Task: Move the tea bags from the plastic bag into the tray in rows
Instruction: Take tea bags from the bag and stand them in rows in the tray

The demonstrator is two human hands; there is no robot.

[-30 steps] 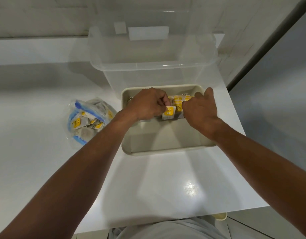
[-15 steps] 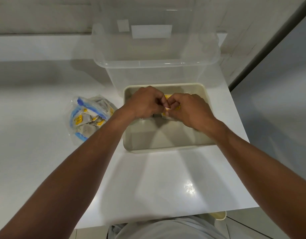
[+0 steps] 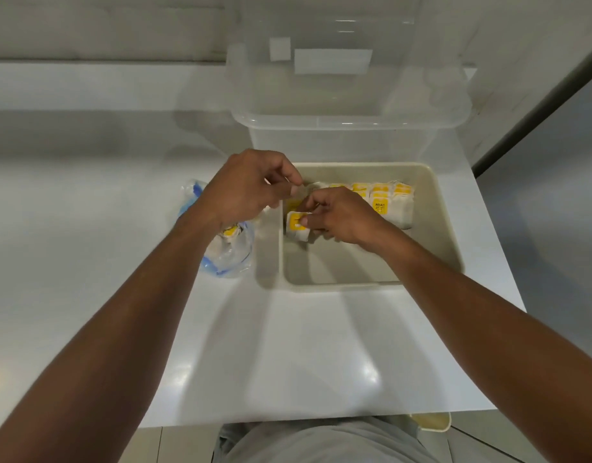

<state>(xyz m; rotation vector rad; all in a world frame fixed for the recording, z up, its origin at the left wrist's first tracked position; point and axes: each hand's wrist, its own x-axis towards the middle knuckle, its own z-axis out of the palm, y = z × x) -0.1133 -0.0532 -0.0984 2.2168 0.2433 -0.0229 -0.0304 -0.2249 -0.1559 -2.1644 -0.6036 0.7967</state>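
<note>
A shallow beige plastic tray (image 3: 435,208) sits on the white countertop (image 3: 288,345), just in front of a large clear plastic storage bin (image 3: 348,108). A row of white paper tea bags with yellow tags (image 3: 384,200) stands along the tray's far wall. The right hand (image 3: 338,217) pinches another yellow-tagged tea bag (image 3: 297,225) at the tray's left end, fingertips closed on it. The left hand (image 3: 248,188), above the tray's left rim, has its fingers curled together; whether it grips anything I cannot tell. A crumpled clear plastic bag with blue trim (image 3: 228,252) lies left of the tray, with a yellow tag showing inside.
</note>
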